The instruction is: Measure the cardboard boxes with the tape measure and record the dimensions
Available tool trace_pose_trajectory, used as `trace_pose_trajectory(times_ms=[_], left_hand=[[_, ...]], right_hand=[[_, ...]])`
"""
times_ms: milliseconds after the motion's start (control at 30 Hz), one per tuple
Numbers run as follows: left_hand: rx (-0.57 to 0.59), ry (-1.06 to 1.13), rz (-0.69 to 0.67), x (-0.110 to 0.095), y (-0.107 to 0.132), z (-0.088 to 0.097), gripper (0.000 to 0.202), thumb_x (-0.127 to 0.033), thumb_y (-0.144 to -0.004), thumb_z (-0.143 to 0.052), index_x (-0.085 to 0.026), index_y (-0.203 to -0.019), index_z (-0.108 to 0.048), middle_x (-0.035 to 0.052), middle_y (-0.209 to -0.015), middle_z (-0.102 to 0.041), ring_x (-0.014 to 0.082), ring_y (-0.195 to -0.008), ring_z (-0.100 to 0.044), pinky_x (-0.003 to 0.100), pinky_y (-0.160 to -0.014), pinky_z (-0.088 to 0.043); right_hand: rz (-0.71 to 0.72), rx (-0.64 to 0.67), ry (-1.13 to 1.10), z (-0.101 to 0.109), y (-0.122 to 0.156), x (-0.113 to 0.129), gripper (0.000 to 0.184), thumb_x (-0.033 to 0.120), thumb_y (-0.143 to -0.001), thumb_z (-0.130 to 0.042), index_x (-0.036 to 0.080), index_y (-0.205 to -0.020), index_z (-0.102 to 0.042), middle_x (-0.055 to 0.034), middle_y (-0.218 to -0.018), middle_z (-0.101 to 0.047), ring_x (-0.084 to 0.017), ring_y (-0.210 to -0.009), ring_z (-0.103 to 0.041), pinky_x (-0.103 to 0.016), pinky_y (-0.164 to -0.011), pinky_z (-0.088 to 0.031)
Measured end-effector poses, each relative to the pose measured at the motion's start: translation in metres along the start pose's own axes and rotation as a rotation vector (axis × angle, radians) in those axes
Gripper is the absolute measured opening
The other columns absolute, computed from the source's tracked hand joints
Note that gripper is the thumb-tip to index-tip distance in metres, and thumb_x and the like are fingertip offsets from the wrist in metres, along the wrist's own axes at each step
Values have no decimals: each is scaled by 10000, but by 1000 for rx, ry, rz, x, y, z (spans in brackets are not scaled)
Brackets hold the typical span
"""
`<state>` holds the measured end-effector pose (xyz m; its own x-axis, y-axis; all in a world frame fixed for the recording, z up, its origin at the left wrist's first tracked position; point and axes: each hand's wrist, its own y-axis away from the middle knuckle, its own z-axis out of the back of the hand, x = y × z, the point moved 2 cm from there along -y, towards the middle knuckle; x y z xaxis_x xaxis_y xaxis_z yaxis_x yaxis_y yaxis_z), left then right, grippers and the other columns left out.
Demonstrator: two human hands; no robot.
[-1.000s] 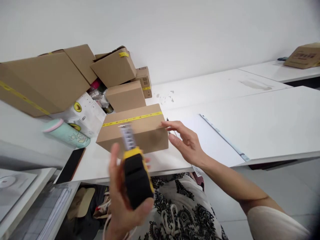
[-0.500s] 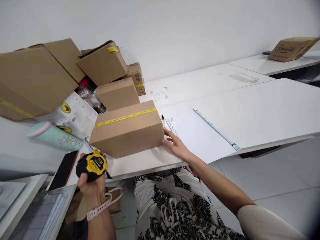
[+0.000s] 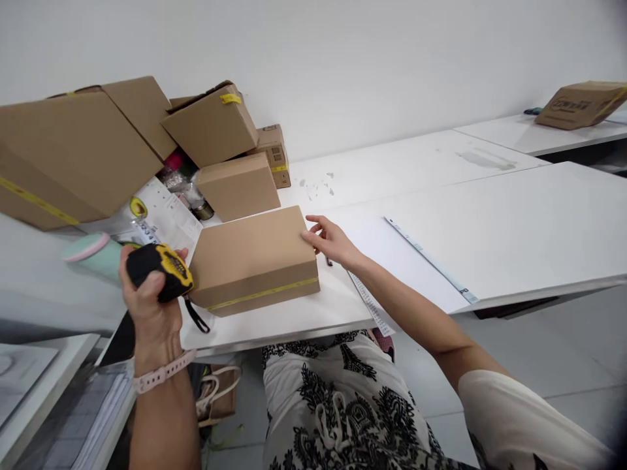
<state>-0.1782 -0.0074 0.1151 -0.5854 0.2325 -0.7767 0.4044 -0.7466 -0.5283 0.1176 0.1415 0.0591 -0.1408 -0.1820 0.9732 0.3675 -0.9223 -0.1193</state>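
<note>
My left hand [image 3: 149, 294] is wrapped around a black and yellow tape measure [image 3: 161, 271], held up beside the left end of a closed cardboard box [image 3: 249, 245]. A pale strip with printed numbers [image 3: 145, 230] shows just above the tape measure; its black wrist strap [image 3: 197, 318] hangs down. The box lies on the white table [image 3: 274, 326], with yellow tape along its front face. At the box's upper right edge is my right hand [image 3: 330, 241], thumb touching the edge and fingers apart. A teal tumbler [image 3: 95, 251] stands partly hidden behind my left hand.
Several cardboard boxes [image 3: 78, 156] are piled at the back left, with a white carton [image 3: 169, 209] below them. A large white sheet [image 3: 416, 274] and a printed page [image 3: 372, 303] lie to the right. Another box [image 3: 580, 108] sits far right.
The box has tipped toward me, so its yellow tape moved from the top to the front. My right hand rose to the upper edge; my left hand lifted and turned the tape measure.
</note>
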Motion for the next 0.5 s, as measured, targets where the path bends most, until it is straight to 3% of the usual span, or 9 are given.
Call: trace_pose_trajectory(times_ms=[100,167,233,367,500], left_hand=[[-41,60,18,-7,-6,-10,1035,-502,-740,-766,-240,-1559,-191,80,-1349,-588,334,-1151,-623,531,-968,-523],[36,-109,-13,-19,-10,-23,1073,-474,-695,-829,-211,-1558,-249,105,-1357,-577,335,-1142,-622,522,-979,-515],[138,-316,-51,-32,-16,-37,1013,-465,-673,-830,-189,-1522,-352,125,-1390,-556,354,-1180,-597,528,-1015,-490],[337,-580,-110,-42,-29,-62,895,-481,-692,-762,-178,-1471,-441,149,-1390,-569,386,-1251,-544,536,-1059,-436],[360,-656,-226,-31,-32,-74,714,-522,-796,-651,-181,-1409,-524,142,-1334,-609,378,-1264,-519,507,-1075,-407]], right_hand=[[-50,-105,186,15,-29,-15,366,421,-930,-543,190,-1200,-629,-82,-1041,-676,-184,-797,-641,-311,-673,-530],[-89,-184,472,28,-42,-26,239,387,-924,-547,200,-1007,-670,-80,-985,-706,-215,-860,-652,-332,-744,-510],[-140,-162,730,35,-50,-38,206,394,-915,-568,210,-925,-662,-92,-952,-726,-251,-923,-660,-355,-798,-491],[-167,27,939,23,-52,-56,280,407,-866,-677,206,-1058,-641,-160,-1063,-735,-302,-1018,-664,-379,-843,-484],[-148,108,880,7,-51,-64,345,163,-765,-740,202,-1099,-664,-152,-1119,-738,-306,-1064,-664,-379,-880,-493]])
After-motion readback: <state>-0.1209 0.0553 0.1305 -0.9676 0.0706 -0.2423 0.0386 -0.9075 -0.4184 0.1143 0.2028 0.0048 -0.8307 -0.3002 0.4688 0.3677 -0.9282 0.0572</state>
